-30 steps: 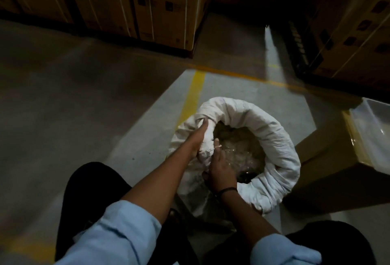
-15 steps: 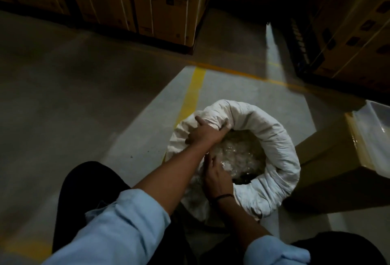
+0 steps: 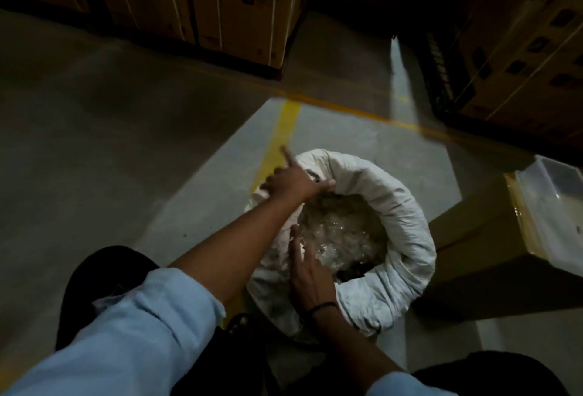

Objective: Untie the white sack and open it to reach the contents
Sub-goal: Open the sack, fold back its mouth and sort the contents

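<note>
The white sack (image 3: 407,225) stood under both hands, mouth already rolled wide: left hand (image 3: 295,182) splayed flat on the rim beyond the right hand (image 3: 310,272), itself loose-fingered at the near edge, so opening seemed nearly done, the next move being to reach down into the contents (image 3: 344,231).

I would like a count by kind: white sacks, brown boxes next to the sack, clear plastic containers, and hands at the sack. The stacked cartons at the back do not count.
White sack: 1
Brown box: 1
Clear plastic container: 1
Hands: 2 (left hand, right hand)
Total: 5
</note>
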Action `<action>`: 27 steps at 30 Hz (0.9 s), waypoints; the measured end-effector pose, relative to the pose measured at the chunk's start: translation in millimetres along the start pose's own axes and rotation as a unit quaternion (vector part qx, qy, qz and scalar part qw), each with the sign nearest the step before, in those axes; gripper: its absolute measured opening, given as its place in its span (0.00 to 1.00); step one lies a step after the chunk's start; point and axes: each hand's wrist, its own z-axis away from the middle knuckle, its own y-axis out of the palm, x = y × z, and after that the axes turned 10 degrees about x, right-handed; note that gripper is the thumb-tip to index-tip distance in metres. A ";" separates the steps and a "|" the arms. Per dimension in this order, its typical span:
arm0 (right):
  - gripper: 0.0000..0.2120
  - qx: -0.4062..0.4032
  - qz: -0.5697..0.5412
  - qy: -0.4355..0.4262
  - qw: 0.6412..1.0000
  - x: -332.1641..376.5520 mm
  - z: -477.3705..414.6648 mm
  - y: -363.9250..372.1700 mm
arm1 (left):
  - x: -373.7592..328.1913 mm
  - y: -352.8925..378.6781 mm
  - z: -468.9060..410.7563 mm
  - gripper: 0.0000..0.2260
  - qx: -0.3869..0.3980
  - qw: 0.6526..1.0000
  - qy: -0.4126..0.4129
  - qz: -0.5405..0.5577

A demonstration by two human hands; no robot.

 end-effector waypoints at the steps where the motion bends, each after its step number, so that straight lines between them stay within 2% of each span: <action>1: 0.45 0.003 0.010 -0.006 1.000 0.6 -0.4 0.2 | -10.7 4.0 7.0 0.64 -0.051 0.996 0.015 -0.070; 3: 0.43 -0.012 0.044 -0.025 0.999 3.0 -0.8 -0.1 | -25.5 18.9 12.7 0.62 -0.035 0.994 0.037 -0.092; 5: 0.38 -0.015 0.063 -0.051 0.997 6.6 0.0 -2.0 | -24.6 35.3 4.8 0.62 0.017 0.999 -0.018 -0.039; 8: 0.29 0.025 0.096 -0.076 0.992 8.7 5.6 3.5 | -0.1 48.9 -11.7 0.60 0.039 0.996 -0.086 -0.006; 11: 0.29 0.057 0.111 -0.073 0.989 6.2 11.2 12.1 | 20.6 59.3 -21.5 0.57 0.078 0.995 -0.053 0.031; 13: 0.35 0.040 0.097 -0.047 0.993 4.5 15.5 9.7 | 18.0 46.9 -13.8 0.50 0.121 0.985 0.012 0.126; 14: 0.39 0.026 0.082 -0.034 0.996 4.3 17.9 5.2 | 17.1 36.0 -8.9 0.37 0.136 0.968 0.047 0.206; 15: 0.41 0.017 0.066 -0.022 0.997 3.6 20.7 1.4 | 18.5 23.0 -5.3 0.21 0.163 0.936 0.063 0.306; 16: 0.42 0.014 0.053 -0.016 0.998 2.1 23.4 -2.3 | 24.7 9.7 -2.8 0.10 0.204 0.898 0.072 0.383; 17: 0.43 0.011 0.047 -0.015 0.999 0.3 24.8 -4.9 | 32.2 -2.9 -0.6 0.09 0.226 0.865 0.075 0.442; 19: 0.43 -0.002 0.035 -0.008 0.999 -2.4 21.8 -8.0 | 48.5 -19.1 -6.2 0.14 0.254 0.841 0.073 0.472; 20: 0.43 -0.013 0.031 0.003 0.999 -3.5 17.9 -9.1 | 51.4 -21.8 -14.0 0.16 0.263 0.846 0.059 0.460; 21: 0.43 -0.021 0.028 0.018 0.999 -5.0 13.9 -9.6 | 49.1 -22.2 -18.3 0.20 0.258 0.869 0.043 0.420; 22: 0.43 -0.021 0.028 0.033 0.999 -7.3 10.9 -8.7 | 44.3 -16.8 -22.5 0.27 0.237 0.911 0.026 0.337; 23: 0.43 -0.015 0.031 0.042 0.999 -10.4 8.6 -7.9 | 37.7 -11.0 -23.9 0.34 0.168 0.961 0.013 0.220; 24: 0.42 -0.002 0.031 0.046 0.998 -13.8 6.3 -8.2 | 30.1 -5.5 -20.6 0.37 0.031 0.996 0.026 0.084; 25: 0.41 0.007 0.031 0.048 0.998 -17.7 3.2 -8.1 | 23.7 2.3 -17.1 0.36 -0.094 0.988 0.122 -0.014; 26: 0.41 0.013 0.032 0.050 0.998 -21.9 -0.7 -6.8 | 16.8 8.4 -6.2 0.31 -0.147 0.947 0.276 -0.071; 27: 0.40 0.017 0.033 0.054 0.998 -24.5 -4.1 -5.7 | 12.7 15.1 5.7 0.27 -0.104 0.898 0.415 -0.100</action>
